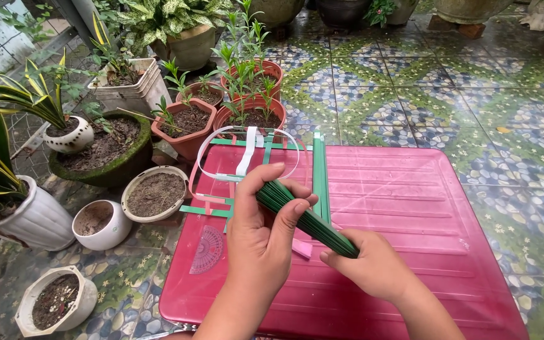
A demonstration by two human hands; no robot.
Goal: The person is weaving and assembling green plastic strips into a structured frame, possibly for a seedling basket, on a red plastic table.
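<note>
Green strip bundle point(306, 220) is held by both hands over the pink plastic table point(423, 252), angled from upper left down to lower right. Left hand point(262, 236) is wrapped around the upper end, thumb and fingers closed over the strips, strip ends poking out just past the thumb. Right hand point(373, 264) grips the lower end, fingers curled over it, end of the bundle hidden in the palm. Bundle is off the surface, not touching the table. Under and behind the left hand lies a partly woven frame of flat strips point(266, 170): green strips crossing pink ones, with a long green pair running upright just right of the bundle. White strip loop point(247, 154) curves over the top of that frame, a white strip running down its middle. Clear pink protractor point(208, 250) lies flat on the table near its left edge, just left of the left wrist. Small pink scrap point(302, 249) sits on the table between the two hands, below the bundle. Left of the table, on the patterned tile floor point(473, 94): terracotta pots with seedlings point(247, 107), a white bowl of soil point(155, 192), a small white pot point(101, 223), a striped-leaf plant in a white pot point(7, 208).
</note>
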